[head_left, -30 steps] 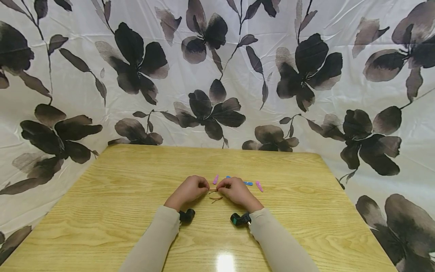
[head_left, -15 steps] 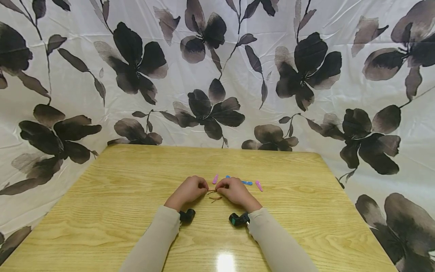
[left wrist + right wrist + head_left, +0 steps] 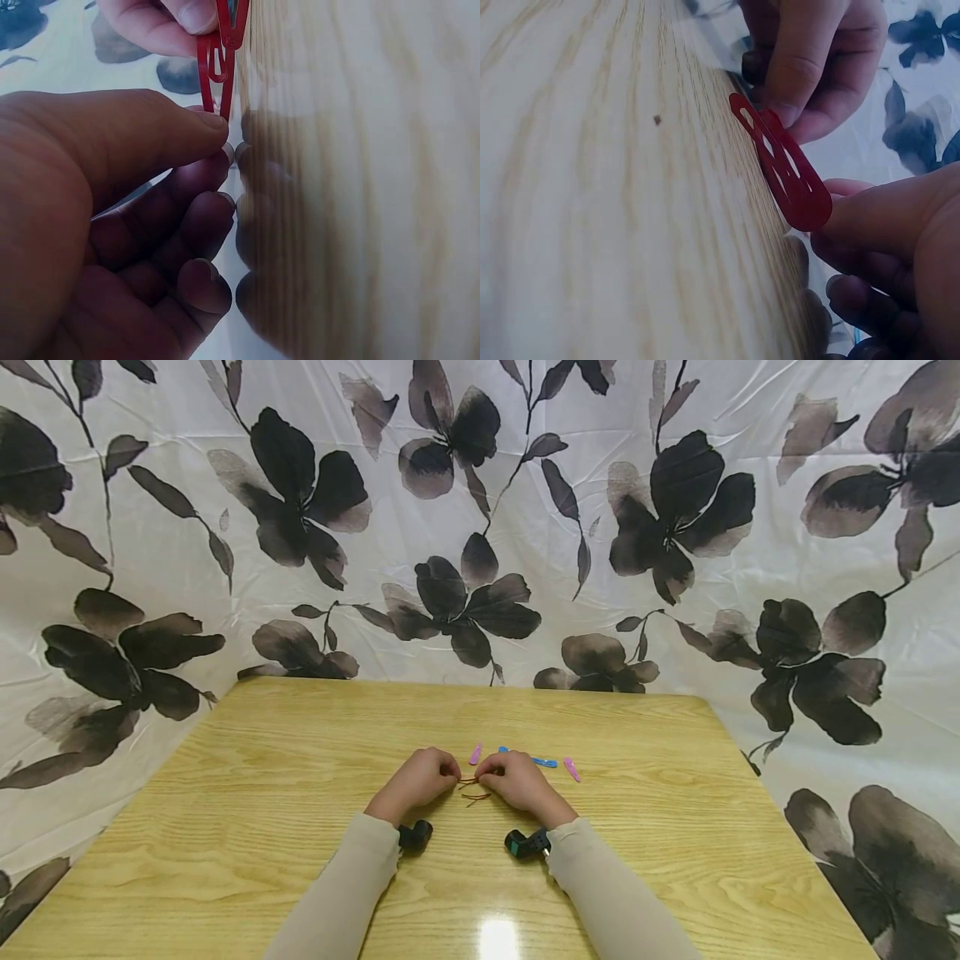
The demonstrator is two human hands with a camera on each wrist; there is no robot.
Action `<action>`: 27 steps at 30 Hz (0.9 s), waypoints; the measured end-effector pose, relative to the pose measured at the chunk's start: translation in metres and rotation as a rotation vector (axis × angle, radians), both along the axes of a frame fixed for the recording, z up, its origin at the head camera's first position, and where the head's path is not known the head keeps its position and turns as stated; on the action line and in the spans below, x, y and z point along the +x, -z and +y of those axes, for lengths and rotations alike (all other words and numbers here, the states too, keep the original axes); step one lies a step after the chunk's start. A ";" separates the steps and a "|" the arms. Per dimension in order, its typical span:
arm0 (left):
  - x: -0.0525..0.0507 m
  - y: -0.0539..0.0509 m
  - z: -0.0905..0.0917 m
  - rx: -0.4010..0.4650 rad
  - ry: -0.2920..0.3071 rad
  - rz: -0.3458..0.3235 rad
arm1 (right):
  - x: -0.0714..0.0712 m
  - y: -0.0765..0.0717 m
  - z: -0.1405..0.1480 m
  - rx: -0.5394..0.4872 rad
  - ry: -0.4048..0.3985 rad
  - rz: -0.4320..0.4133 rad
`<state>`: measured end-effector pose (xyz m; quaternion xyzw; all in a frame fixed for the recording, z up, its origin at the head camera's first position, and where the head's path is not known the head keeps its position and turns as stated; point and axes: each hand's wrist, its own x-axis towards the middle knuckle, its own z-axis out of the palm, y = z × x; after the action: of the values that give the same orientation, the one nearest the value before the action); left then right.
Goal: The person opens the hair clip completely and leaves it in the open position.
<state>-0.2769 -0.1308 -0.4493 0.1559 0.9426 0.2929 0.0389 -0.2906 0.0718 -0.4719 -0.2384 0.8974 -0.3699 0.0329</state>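
Note:
In the head view my left hand [image 3: 420, 783] and right hand [image 3: 523, 787] face each other low over the table, thumb and fingers pinching opposite ends of a red snap hair clip [image 3: 468, 780]. A second red clip [image 3: 476, 797] lies just nearer to me. The left wrist view shows my left hand [image 3: 142, 195] with its thumb and index fingertip on the end of a slim red clip [image 3: 205, 79]; its other fingers are curled loosely. In the right wrist view, a red clip [image 3: 807, 202] shows beside my right hand [image 3: 900, 247], overlapping another red piece.
Beyond the hands on the wooden table [image 3: 300, 727] lie a pink clip [image 3: 476, 755], another pink clip [image 3: 572, 769] at the right, and blue clips [image 3: 546, 763] partly behind my right hand. A floral cloth [image 3: 570, 560] hangs behind the table.
My right wrist has shifted very slightly left. Both hands keep their pinch on the red clip, and the clips on the table show no clear movement.

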 end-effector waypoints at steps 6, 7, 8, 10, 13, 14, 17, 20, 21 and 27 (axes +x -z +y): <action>0.001 -0.001 0.000 -0.009 0.001 0.008 | 0.000 0.001 0.000 0.002 0.001 0.004; 0.002 -0.002 0.000 -0.008 0.002 0.006 | -0.001 0.001 0.000 0.002 0.002 0.005; 0.002 -0.002 0.000 -0.006 0.002 0.006 | -0.001 0.001 0.000 0.002 0.002 0.005; 0.002 -0.002 0.000 -0.002 0.002 0.005 | -0.001 0.001 0.000 0.001 0.003 0.007; 0.002 -0.003 0.000 0.002 0.002 -0.001 | -0.001 0.001 0.000 -0.001 0.003 0.008; 0.002 -0.003 0.000 0.003 0.003 0.002 | 0.000 0.001 0.000 -0.003 0.003 0.006; 0.002 -0.003 0.000 0.005 0.005 0.000 | 0.000 0.001 0.000 -0.003 0.002 0.003; 0.001 -0.002 0.000 0.003 0.002 -0.002 | 0.001 -0.001 0.000 -0.003 0.004 -0.010; 0.001 -0.002 0.000 0.002 0.000 -0.005 | 0.001 -0.001 0.000 -0.003 0.005 -0.012; 0.001 -0.002 0.000 0.003 -0.006 -0.010 | 0.001 -0.001 0.000 -0.011 0.005 -0.025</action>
<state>-0.2761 -0.1304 -0.4471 0.1518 0.9424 0.2952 0.0424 -0.2899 0.0721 -0.4710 -0.2315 0.8955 -0.3778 0.0419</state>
